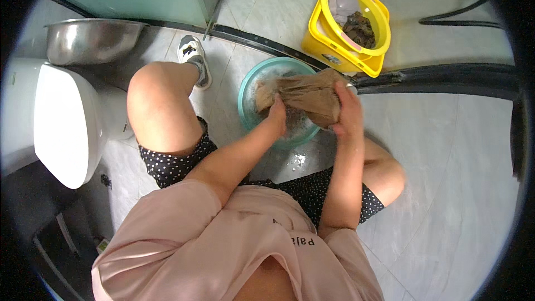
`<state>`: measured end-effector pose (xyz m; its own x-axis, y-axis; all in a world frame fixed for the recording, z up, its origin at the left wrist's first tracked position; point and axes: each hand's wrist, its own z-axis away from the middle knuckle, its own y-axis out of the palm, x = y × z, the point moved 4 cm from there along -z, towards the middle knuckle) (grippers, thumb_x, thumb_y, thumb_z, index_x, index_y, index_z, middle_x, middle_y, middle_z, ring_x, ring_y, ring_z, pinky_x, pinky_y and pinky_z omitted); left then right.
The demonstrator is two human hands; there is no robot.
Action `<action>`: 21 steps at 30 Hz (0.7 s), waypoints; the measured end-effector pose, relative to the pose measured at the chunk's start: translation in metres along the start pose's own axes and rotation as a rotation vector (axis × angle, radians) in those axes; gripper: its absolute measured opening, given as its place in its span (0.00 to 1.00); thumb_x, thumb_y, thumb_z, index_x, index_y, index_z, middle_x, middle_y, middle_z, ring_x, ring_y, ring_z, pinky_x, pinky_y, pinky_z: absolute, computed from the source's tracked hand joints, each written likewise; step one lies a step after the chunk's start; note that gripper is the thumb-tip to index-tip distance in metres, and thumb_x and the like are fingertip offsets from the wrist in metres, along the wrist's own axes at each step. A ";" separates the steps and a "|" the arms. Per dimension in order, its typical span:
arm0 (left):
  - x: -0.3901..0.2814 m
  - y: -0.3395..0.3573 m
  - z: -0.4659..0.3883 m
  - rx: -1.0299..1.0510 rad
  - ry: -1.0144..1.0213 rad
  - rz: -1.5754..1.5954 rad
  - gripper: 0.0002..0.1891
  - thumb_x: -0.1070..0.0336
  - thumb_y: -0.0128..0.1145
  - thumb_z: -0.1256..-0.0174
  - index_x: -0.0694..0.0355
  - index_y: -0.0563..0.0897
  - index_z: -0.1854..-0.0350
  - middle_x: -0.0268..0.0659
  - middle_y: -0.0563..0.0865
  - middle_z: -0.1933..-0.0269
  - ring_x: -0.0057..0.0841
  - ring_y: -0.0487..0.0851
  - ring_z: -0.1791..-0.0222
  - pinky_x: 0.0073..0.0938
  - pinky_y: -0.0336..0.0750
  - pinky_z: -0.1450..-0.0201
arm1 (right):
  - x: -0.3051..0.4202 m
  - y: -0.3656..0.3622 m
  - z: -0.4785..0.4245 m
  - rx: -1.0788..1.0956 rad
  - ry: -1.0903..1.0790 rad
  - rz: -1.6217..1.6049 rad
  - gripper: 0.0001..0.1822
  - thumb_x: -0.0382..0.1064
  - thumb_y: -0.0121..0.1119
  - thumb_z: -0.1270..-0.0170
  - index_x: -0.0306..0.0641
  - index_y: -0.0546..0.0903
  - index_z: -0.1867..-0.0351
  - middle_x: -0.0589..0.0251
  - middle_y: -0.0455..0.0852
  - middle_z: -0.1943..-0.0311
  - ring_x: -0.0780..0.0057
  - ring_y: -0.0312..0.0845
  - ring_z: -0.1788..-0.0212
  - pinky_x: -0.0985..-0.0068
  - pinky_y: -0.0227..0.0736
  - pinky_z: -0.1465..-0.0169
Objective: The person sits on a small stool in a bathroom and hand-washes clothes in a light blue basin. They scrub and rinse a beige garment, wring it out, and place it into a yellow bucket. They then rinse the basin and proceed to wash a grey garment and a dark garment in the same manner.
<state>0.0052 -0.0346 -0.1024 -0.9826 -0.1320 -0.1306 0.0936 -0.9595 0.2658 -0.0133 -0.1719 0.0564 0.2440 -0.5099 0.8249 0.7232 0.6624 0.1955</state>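
Note:
A wet brown cloth [315,94] is stretched between my two hands over a round teal plastic basin [244,110]. My left hand [277,116] grips its gathered part above the basin. At the cloth's wide end, beyond the basin's right rim, my right hand [348,108] holds it with the fingers partly hidden behind the fabric. Sudsy water [294,121] fills part of the basin, and a lighter tan part of fabric [265,94] lies at the left, by the suds; whether it belongs to the same cloth I cannot tell.
Behind the basin runs a black door track [259,44]. A yellow basket [334,60] beyond it bears a yellow basin [382,29] with dark and pale clothes. A steel basin [94,42] and a white toilet [67,125] are at the left. Grey floor tiles [434,154] extend right.

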 end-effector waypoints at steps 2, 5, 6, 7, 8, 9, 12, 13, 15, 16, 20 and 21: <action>-0.006 -0.002 0.009 0.282 -0.141 0.256 0.38 0.29 0.33 0.34 0.49 0.61 0.28 0.41 0.64 0.28 0.51 0.61 0.30 0.62 0.48 0.31 | 0.047 0.023 0.045 0.036 -0.078 -0.011 0.17 0.40 0.57 0.32 0.28 0.76 0.48 0.57 0.83 0.54 0.69 0.80 0.55 0.74 0.75 0.52; -0.031 0.004 -0.001 0.587 -0.147 0.485 0.40 0.29 0.36 0.35 0.52 0.60 0.28 0.42 0.64 0.29 0.49 0.61 0.30 0.65 0.48 0.31 | 0.093 0.044 0.103 0.200 -0.146 0.025 0.16 0.38 0.57 0.32 0.29 0.77 0.49 0.59 0.84 0.54 0.72 0.80 0.54 0.76 0.74 0.51; -0.039 0.010 0.011 0.636 -0.107 0.581 0.40 0.30 0.38 0.35 0.54 0.60 0.28 0.42 0.64 0.29 0.49 0.62 0.30 0.65 0.49 0.32 | 0.098 0.046 0.114 0.230 -0.148 0.071 0.15 0.38 0.57 0.32 0.29 0.78 0.50 0.59 0.84 0.54 0.73 0.80 0.55 0.76 0.74 0.51; -0.047 0.013 0.018 0.682 -0.064 0.681 0.40 0.31 0.39 0.35 0.55 0.61 0.29 0.43 0.65 0.29 0.48 0.62 0.31 0.66 0.50 0.32 | 0.101 0.048 0.122 0.264 -0.150 0.117 0.14 0.37 0.56 0.32 0.30 0.78 0.50 0.60 0.84 0.54 0.74 0.80 0.55 0.76 0.74 0.51; -0.049 0.012 0.008 0.627 -0.046 0.638 0.38 0.34 0.40 0.34 0.57 0.62 0.30 0.44 0.67 0.31 0.48 0.65 0.33 0.64 0.54 0.33 | 0.102 0.050 0.128 0.302 -0.150 0.164 0.14 0.37 0.56 0.32 0.30 0.78 0.51 0.60 0.84 0.54 0.75 0.80 0.55 0.77 0.74 0.51; -0.054 0.010 -0.005 0.580 -0.022 0.596 0.36 0.37 0.40 0.33 0.60 0.64 0.31 0.45 0.69 0.33 0.48 0.68 0.35 0.62 0.58 0.34 | 0.098 0.042 0.126 0.299 -0.128 0.211 0.13 0.36 0.56 0.32 0.30 0.79 0.51 0.61 0.84 0.55 0.76 0.80 0.55 0.77 0.73 0.51; -0.065 0.018 -0.025 0.620 0.052 0.632 0.25 0.51 0.41 0.30 0.66 0.70 0.40 0.47 0.76 0.41 0.44 0.76 0.43 0.53 0.68 0.39 | 0.072 0.005 0.102 0.236 -0.093 0.344 0.12 0.35 0.57 0.33 0.32 0.80 0.51 0.64 0.84 0.56 0.78 0.79 0.56 0.79 0.73 0.51; -0.066 0.016 -0.018 0.655 0.078 0.670 0.21 0.57 0.41 0.29 0.68 0.73 0.43 0.48 0.78 0.44 0.42 0.78 0.46 0.49 0.71 0.40 | 0.059 0.001 0.096 0.209 -0.054 0.366 0.12 0.35 0.57 0.33 0.32 0.80 0.51 0.64 0.84 0.56 0.78 0.79 0.56 0.79 0.73 0.51; -0.068 0.021 0.024 0.681 0.130 0.586 0.17 0.62 0.42 0.31 0.69 0.77 0.51 0.47 0.81 0.52 0.41 0.80 0.52 0.46 0.74 0.44 | 0.033 -0.008 0.078 0.152 0.022 0.405 0.12 0.35 0.58 0.34 0.33 0.80 0.51 0.65 0.84 0.57 0.78 0.78 0.57 0.80 0.73 0.53; -0.070 0.024 0.051 0.698 0.163 0.543 0.15 0.65 0.42 0.33 0.70 0.79 0.55 0.46 0.83 0.55 0.40 0.81 0.55 0.45 0.75 0.46 | 0.013 -0.015 0.066 0.139 0.068 0.390 0.11 0.35 0.59 0.35 0.34 0.81 0.53 0.66 0.84 0.59 0.79 0.79 0.59 0.80 0.73 0.54; -0.059 0.049 0.091 0.680 0.221 0.282 0.10 0.73 0.48 0.44 0.71 0.81 0.64 0.45 0.83 0.60 0.36 0.83 0.62 0.36 0.80 0.58 | -0.056 -0.055 0.014 0.140 0.162 0.407 0.11 0.32 0.57 0.36 0.36 0.80 0.52 0.66 0.84 0.61 0.77 0.79 0.60 0.80 0.74 0.58; -0.056 0.052 0.103 0.683 0.317 0.210 0.10 0.74 0.49 0.46 0.71 0.81 0.65 0.45 0.83 0.61 0.36 0.83 0.63 0.35 0.80 0.59 | -0.070 -0.075 0.004 0.129 0.193 0.437 0.11 0.32 0.55 0.36 0.37 0.80 0.52 0.66 0.84 0.61 0.76 0.79 0.61 0.79 0.75 0.59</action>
<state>0.0482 -0.0518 0.0166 -0.8531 -0.4571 -0.2515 0.0519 -0.5540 0.8309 -0.0875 -0.1838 -0.0140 0.6310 -0.2533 0.7333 0.4436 0.8932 -0.0732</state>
